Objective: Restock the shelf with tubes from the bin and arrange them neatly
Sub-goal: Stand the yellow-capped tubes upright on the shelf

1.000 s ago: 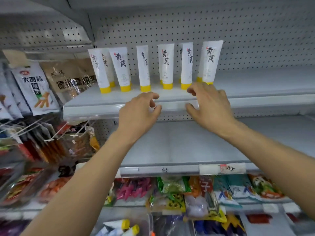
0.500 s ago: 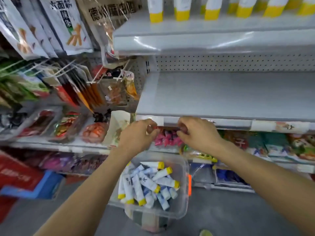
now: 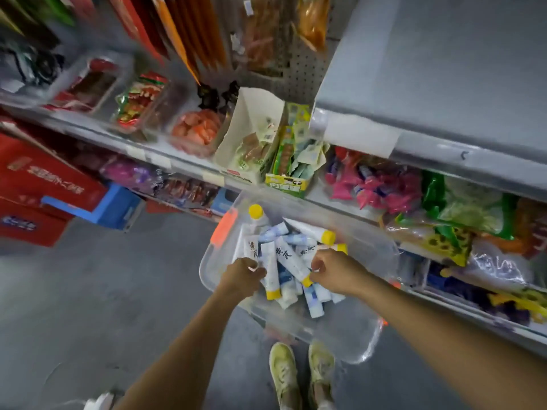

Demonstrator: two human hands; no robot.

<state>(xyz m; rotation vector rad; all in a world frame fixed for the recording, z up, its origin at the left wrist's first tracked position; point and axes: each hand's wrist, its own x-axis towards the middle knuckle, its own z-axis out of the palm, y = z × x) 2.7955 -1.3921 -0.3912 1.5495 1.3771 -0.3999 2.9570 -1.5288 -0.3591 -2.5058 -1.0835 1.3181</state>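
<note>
- Fingers [image 3: 257,269] on the left hand [image 3: 241,276] are curled in tight, right up against a white plastic tube with a yellow cap [image 3: 270,279]. Honestly can't tell if they've got a grip on it or are just touching its side, it's too blurry.
- Same deal with the right hand [image 3: 336,269]. Its fingers [image 3: 316,269] are curled, with the tips right at the cap end of a second white tube [image 3: 291,260]. Gripping or not, I can't say.
- Both hands are down inside the clear plastic bin [image 3: 204,270], the one with the orange latch [image 3: 224,229]. It sits low in front of the person and holds a loose pile of white and blue tubes [image 3: 313,303] lying every which way.
- The bit that matters: the left-hand tube runs roughly away from the person, cap towards them, just to the right of the left fingers.
- The second white tube slants from upper left down to lower right, so its cap lands at the right fingertips.
- So the two tubes lie side by side between the hands, each closer to its own hand.
- My guess is one tube per hand, lifted straight out.
- The grey metal shelf [image 3: 444,69] is well above the bin and off to the right, so the carry goes up and right, and the right hand has the shorter trip.
</note>
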